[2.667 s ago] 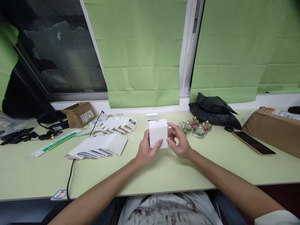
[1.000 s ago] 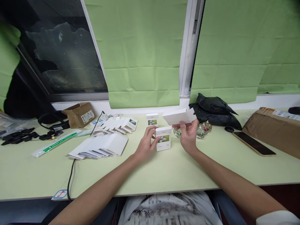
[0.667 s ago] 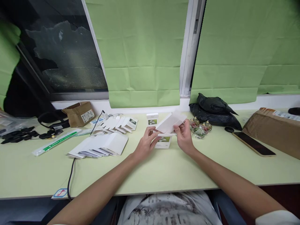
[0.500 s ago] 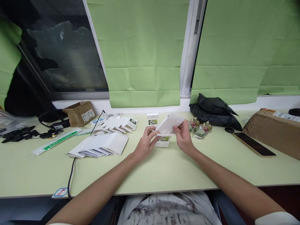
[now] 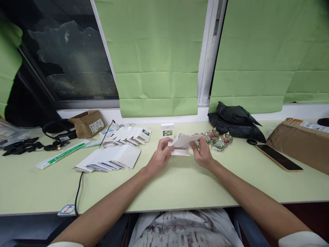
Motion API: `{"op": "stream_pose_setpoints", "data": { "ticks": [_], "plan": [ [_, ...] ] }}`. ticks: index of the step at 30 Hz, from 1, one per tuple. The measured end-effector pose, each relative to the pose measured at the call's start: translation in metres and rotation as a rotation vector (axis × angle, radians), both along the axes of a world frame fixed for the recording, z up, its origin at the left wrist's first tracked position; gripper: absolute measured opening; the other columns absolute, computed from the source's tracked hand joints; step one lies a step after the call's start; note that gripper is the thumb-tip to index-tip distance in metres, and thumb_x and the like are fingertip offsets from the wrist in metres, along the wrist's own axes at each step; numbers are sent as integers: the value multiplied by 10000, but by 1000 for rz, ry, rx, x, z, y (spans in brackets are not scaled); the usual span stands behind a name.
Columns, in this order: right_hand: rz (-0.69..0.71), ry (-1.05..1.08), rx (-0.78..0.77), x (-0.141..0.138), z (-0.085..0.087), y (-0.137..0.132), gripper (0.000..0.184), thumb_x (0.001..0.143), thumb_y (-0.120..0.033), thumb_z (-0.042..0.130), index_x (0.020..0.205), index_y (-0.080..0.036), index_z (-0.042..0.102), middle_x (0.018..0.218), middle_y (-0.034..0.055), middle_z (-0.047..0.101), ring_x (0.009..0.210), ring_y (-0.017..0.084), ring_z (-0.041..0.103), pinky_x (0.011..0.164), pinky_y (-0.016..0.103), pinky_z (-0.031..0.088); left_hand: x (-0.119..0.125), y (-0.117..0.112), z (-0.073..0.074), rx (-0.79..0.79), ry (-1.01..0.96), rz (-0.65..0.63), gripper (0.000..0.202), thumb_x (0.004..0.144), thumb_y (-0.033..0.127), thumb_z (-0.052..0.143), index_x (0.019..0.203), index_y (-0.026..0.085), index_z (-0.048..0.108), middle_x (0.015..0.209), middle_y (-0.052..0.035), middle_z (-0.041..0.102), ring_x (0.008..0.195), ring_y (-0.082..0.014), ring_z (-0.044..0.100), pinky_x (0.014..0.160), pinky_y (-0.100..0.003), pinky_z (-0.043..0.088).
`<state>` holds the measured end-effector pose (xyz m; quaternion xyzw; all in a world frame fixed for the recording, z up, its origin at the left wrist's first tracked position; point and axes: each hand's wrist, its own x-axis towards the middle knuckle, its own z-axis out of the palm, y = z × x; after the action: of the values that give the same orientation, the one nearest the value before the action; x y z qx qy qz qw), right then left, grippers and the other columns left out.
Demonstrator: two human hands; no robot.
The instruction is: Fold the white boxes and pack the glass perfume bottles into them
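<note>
- Reaching over the near edge of the desk [image 5: 164, 192], two bare forearms run toward its middle, and a patterned shirt shows below that edge
- At the near left edge a small red-and-blue sticker [image 5: 66, 209] lies beside a black cable [image 5: 77, 192], which hangs over the edge and runs back across the desk
- Left hand [image 5: 159, 157] is at the middle of the desk, its thumb and fingertips pinching the left end of a folded white carton [image 5: 184, 140]
- Right hand [image 5: 203, 153] is just right of it, fingers curled and pinching the right end of the same carton, which is held tilted a little above the desk top
- A small white box [image 5: 180, 152] lies flat on the desk just under the carton, between the two hands; whether a finger touches it cannot be told
- Left of the hands a fan of flat white cartons [image 5: 110, 158] is spread out, with a second fan [image 5: 131, 134] behind it
- Toward the right edge a phone [image 5: 277, 156] lies screen up, well apart from the hands, and a brown cardboard parcel [image 5: 300, 140] sits beyond it
- A cluster of glass ornaments [image 5: 218, 140] sits just behind the right hand
- An upright little box with a green picture [image 5: 167, 130] stands behind the carton, near the far edge
- Along the far edge a black plastic bag [image 5: 235, 121] lies to the right and an open brown box [image 5: 86, 123] to the left, under green blinds [image 5: 156, 68]
</note>
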<state>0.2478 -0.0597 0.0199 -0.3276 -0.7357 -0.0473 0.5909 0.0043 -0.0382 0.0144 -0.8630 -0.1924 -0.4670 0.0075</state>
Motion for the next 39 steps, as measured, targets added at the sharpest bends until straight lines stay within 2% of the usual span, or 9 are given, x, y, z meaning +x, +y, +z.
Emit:
{"op": "stream_pose_setpoints", "data": {
  "ticks": [4,8,16,20,24,28,35,39],
  "plan": [
    [80,-52,56,1,6,-2,203,1048,-215,472,1241,-277,491,1136,86,670,1014,257,669,866,441,551,0,1,1,52,-20,11,277,975,9,458,1118,243,496,1405,-130,422,1337,-233,501,1001,-432,540],
    [135,-62,76,0,9,-4,220,1049,-199,464,1253,-279,483,1128,94,677,1009,260,674,854,454,554,1,1,1,9,-79,-22,274,973,21,497,1126,244,449,1396,-141,467,1336,-236,512,1014,-458,529],
    [128,-94,113,-2,9,-2,208,1061,-201,434,1248,-284,470,1107,97,679,1039,269,675,873,495,561,1,3,0,-35,-108,-55,220,1004,78,507,1107,250,415,1402,-155,507,1361,-247,520,1001,-470,522],
    [153,-97,93,-1,7,1,202,1063,-191,424,1239,-283,461,1099,86,666,980,246,664,831,455,561,1,4,0,-77,-101,-81,213,1014,85,502,1106,251,404,1401,-153,534,1348,-229,544,1013,-461,521],
    [101,-94,28,1,3,2,176,1076,-236,407,1238,-292,447,1100,78,648,935,236,661,780,423,561,1,6,-2,-99,-105,-70,226,1019,104,513,1149,251,401,1391,-153,543,1339,-216,554,997,-437,537],
    [28,-103,-39,3,2,1,170,1080,-297,407,1245,-287,447,1156,101,645,1007,261,665,813,449,570,1,4,0,-111,-98,-46,230,1025,124,515,1190,248,413,1371,-151,552,1297,-209,579,976,-419,556],
    [31,-126,-75,3,7,-3,253,1074,-298,437,1325,-279,443,1264,116,629,1095,264,657,896,464,576,2,-1,5,-101,-75,30,143,1036,162,519,1147,246,485,1305,-117,580,1261,-214,610,986,-412,558],
    [23,-163,-86,3,9,-5,234,1067,-288,448,1300,-267,462,1236,121,637,1072,273,657,872,460,573,1,0,5,-97,-63,41,141,1029,165,537,1136,244,488,1303,-115,577,1257,-216,614,981,-410,565]
  ]
}}
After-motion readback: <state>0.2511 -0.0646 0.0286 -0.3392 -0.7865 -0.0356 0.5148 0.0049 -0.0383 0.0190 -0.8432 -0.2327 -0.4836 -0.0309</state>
